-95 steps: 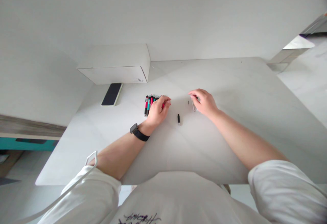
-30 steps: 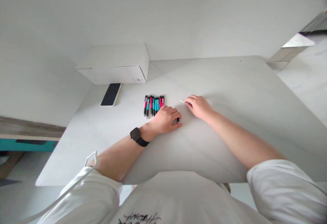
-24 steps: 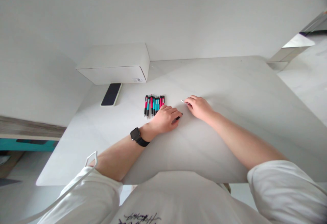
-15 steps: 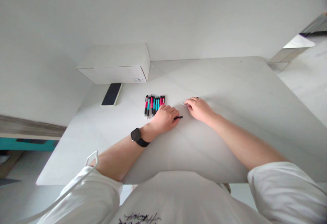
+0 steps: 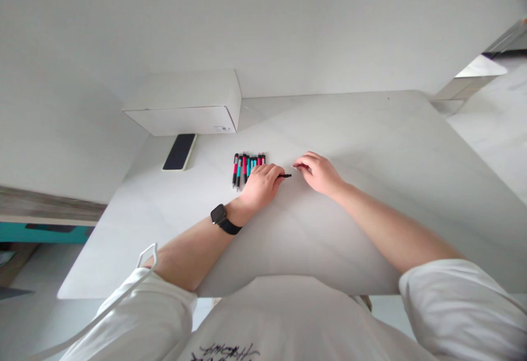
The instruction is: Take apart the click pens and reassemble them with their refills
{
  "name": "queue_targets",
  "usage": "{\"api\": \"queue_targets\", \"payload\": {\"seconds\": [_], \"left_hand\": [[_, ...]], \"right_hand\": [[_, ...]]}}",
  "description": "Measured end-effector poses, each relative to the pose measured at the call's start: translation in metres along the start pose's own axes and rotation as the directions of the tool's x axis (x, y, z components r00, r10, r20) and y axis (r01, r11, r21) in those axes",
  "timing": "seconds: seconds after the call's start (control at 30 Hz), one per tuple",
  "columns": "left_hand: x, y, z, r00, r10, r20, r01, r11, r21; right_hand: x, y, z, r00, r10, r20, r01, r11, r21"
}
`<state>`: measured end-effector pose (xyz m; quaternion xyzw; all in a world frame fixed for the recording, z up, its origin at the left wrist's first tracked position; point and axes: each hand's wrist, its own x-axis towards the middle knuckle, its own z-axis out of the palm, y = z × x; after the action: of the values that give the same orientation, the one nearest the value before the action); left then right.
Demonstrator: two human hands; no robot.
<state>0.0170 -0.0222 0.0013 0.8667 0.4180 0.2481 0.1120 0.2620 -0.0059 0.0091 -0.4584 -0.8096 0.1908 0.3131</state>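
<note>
My left hand is closed, its fingers bent round a short black pen part that sticks out to the right. Most of that part is hidden in the palm. Across a small gap, my right hand pinches a thin pale-tipped pen piece, whose tip points left at the black part without touching it. The rest of this piece is covered by the fingers. A row of several pink and turquoise pens with black ends lies just beyond my left hand, which partly covers the row's near right side.
At the back left a white box stands against the wall. A dark-screened phone lies in front of it on the white table. A black watch is on my left wrist, and a white cable runs along my left sleeve.
My left hand has moved slightly away from me with the black pen part, now nearly level with the piece in my right hand. The right hand has turned a little; the black end behind it no longer shows.
</note>
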Motion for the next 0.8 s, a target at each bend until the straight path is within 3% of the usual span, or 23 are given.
{"api": "queue_targets", "payload": {"seconds": [0.17, 0.33, 0.8], "left_hand": [[0.000, -0.001, 0.001, 1.000, -0.008, -0.018, 0.007, 1.000, -0.008], [0.001, -0.002, 0.000, 1.000, -0.021, -0.019, 0.021, 1.000, 0.004], [0.002, -0.001, -0.001, 0.998, -0.012, -0.061, 0.008, 0.997, -0.074]], "right_hand": [[0.000, -0.003, 0.001, 0.999, 0.013, -0.042, -0.010, 0.997, 0.083], [0.001, -0.009, 0.000, 0.997, -0.052, -0.057, 0.063, 0.975, 0.215], [0.000, -0.014, -0.001, 0.996, -0.058, -0.067, 0.073, 0.967, 0.245]]}}
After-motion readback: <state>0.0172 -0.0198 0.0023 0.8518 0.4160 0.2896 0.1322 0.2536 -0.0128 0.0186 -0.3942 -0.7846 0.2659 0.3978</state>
